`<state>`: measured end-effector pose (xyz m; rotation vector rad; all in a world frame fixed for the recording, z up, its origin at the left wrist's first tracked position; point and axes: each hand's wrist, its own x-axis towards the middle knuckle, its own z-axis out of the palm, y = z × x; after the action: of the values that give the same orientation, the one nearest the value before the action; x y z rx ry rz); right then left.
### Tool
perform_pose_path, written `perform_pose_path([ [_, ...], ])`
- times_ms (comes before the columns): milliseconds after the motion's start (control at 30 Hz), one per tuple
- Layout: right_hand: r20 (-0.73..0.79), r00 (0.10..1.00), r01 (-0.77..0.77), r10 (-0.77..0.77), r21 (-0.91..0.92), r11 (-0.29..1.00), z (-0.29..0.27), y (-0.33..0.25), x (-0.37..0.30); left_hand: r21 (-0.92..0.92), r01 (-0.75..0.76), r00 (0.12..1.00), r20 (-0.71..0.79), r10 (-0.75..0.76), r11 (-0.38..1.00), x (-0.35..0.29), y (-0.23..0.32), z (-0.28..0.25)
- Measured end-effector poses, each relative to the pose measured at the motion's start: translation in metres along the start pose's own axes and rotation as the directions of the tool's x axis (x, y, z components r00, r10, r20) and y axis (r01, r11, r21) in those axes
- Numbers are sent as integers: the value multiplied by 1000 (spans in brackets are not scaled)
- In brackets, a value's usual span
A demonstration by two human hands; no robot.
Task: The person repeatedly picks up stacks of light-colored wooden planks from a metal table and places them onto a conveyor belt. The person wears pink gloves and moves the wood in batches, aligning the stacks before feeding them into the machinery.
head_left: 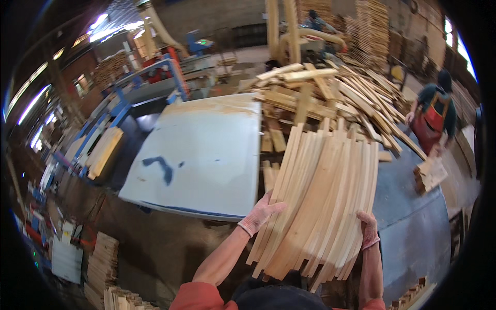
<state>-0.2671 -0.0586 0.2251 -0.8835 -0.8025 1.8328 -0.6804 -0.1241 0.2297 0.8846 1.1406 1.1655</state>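
A wide bundle of pale wooden strips (320, 196) lies side by side between my two hands, its near ends uneven and close to my body. My left hand (262, 213), in a light knitted glove, presses the bundle's left edge with the thumb over the top. On the opposite edge my gloved right hand (368, 227) grips the outermost strips; part of its fingers is hidden beneath or behind the wood. The far ends of the strips reach a heap of loose boards (320, 98).
A pale, stained tabletop (206, 150) stands to the left, with a blue-framed machine (121, 103) beyond it. A grey metal table (413, 217) is at the right, where a person in a red apron (433, 116) handles wood pieces. Stacked strips (103, 258) stand at the lower left.
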Motion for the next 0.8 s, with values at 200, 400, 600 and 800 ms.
perform_pose_path([
  [200, 113, 979, -163, 170, -70, 984, 129, 121, 114, -165, -53, 976, -216, 16, 985, -111, 32, -181],
  [400, 254, 914, -274, 318, -195, 942, 320, 213, 142, -67, 108, 849, -513, -127, 992, -202, 39, -325],
  [600, 285, 928, -237, 239, -44, 971, 392, 290, 196, 382, 226, 856, -517, 5, 896, -187, 61, -454],
  [800, 98, 976, -174, 196, -193, 966, 475, 327, 246, 687, 511, 796, -605, 17, 517, -136, 131, -544],
])
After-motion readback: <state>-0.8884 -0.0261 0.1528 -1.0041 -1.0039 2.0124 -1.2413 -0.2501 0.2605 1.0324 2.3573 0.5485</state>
